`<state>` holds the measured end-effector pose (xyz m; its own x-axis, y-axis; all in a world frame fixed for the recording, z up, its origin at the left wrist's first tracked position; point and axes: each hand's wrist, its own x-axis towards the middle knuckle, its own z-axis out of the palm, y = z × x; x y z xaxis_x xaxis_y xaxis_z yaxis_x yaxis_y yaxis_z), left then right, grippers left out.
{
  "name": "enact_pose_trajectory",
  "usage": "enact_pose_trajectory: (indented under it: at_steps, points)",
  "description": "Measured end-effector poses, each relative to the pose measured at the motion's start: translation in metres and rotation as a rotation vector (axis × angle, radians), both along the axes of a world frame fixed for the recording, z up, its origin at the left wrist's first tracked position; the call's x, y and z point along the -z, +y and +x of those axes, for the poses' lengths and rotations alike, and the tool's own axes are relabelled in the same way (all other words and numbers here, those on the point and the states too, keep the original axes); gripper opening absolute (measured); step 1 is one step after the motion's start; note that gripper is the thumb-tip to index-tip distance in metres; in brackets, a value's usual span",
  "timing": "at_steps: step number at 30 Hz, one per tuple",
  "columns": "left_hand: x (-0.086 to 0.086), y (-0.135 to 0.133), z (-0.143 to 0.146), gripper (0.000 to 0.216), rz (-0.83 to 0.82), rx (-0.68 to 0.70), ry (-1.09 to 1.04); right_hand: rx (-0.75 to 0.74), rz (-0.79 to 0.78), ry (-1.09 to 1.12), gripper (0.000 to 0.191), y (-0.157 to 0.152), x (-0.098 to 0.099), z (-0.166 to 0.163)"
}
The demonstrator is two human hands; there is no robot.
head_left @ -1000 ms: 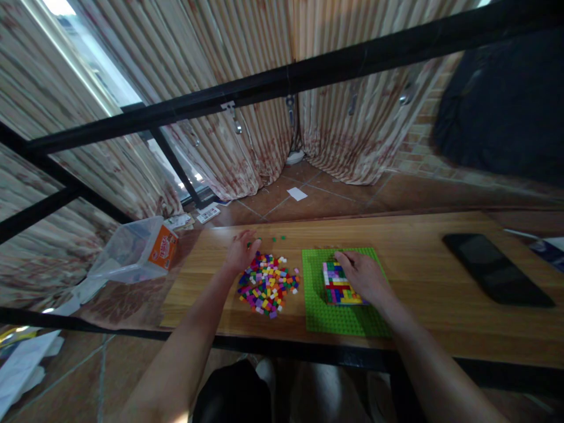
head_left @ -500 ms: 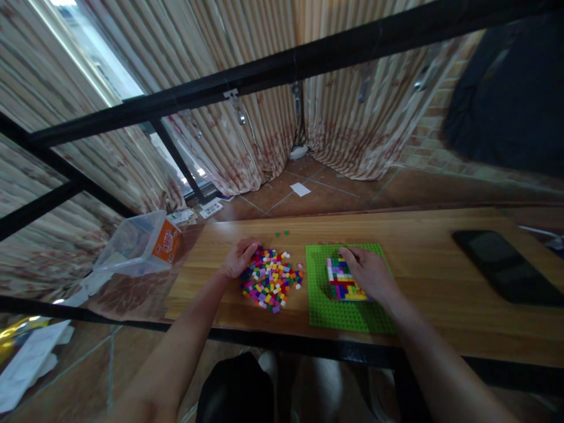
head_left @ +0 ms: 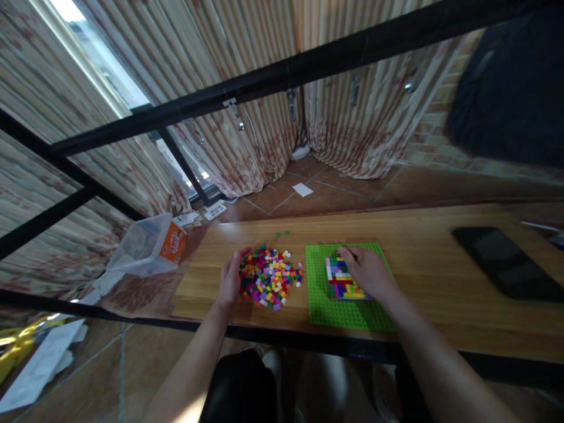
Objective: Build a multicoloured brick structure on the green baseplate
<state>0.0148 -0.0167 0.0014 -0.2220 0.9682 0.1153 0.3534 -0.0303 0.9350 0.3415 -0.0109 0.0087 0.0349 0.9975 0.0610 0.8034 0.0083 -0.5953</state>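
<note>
A heap of small coloured bricks [head_left: 271, 276] lies on the wooden table [head_left: 423, 276]. My left hand [head_left: 231, 277] rests on edge against the heap's left side, fingers straight and together, holding nothing. To the right lies a green baseplate [head_left: 339, 311] with a block of multicoloured bricks [head_left: 340, 279] built on it. My right hand [head_left: 368, 271] lies over the block's right side, its fingertips pressed on the block's far edge. Whether a brick is under those fingers is hidden.
Two loose green bricks [head_left: 282, 234] lie beyond the heap. A black phone [head_left: 502, 261] lies at the right of the table. A clear plastic tub with an orange label [head_left: 147, 247] sits tilted off the table's left end. Black frame bars [head_left: 282, 73] cross overhead.
My left hand has drawn back from beyond the heap to its left side, sweeping stray bricks in. My right hand stays on the built block.
</note>
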Motion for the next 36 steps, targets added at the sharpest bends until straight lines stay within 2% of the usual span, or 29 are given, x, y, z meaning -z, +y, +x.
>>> enact_pose_trajectory:
  at_steps: [4,7,10,12,18,26,31,32,36]
  points:
    - [-0.019,0.020,0.022,0.051,0.059,-0.119,0.214,-0.004,-0.012,0.001,0.048,0.000,-0.002,0.000]
    - [-0.028,0.053,0.052,0.041,0.029,-0.014,0.495,-0.011,-0.021,0.007,0.048,0.001,-0.002,0.000]
    - [-0.027,0.087,0.083,0.040,-0.029,0.064,0.809,-0.016,-0.022,0.011,0.048,0.001,-0.002,0.001]
    - [-0.021,0.104,0.098,0.038,-0.066,0.102,0.939,-0.020,-0.020,0.010,0.048,0.001,-0.003,0.001]
    - [-0.012,0.120,0.105,0.022,-0.175,0.193,1.038,-0.026,-0.031,-0.008,0.047,0.001,-0.004,0.001]
    - [-0.018,0.109,0.101,0.026,-0.170,0.256,1.032,-0.035,-0.030,-0.033,0.046,0.002,-0.006,0.000]
    - [-0.031,0.073,0.107,0.026,-0.128,0.280,0.977,-0.022,-0.031,-0.056,0.047,0.001,-0.007,0.000]
    - [-0.033,0.061,0.110,0.026,-0.115,0.278,0.937,-0.023,-0.029,-0.054,0.046,0.001,-0.007,0.000]
    - [-0.034,0.011,0.124,0.019,-0.081,0.297,0.374,-0.024,-0.001,0.024,0.046,-0.001,-0.006,0.001]
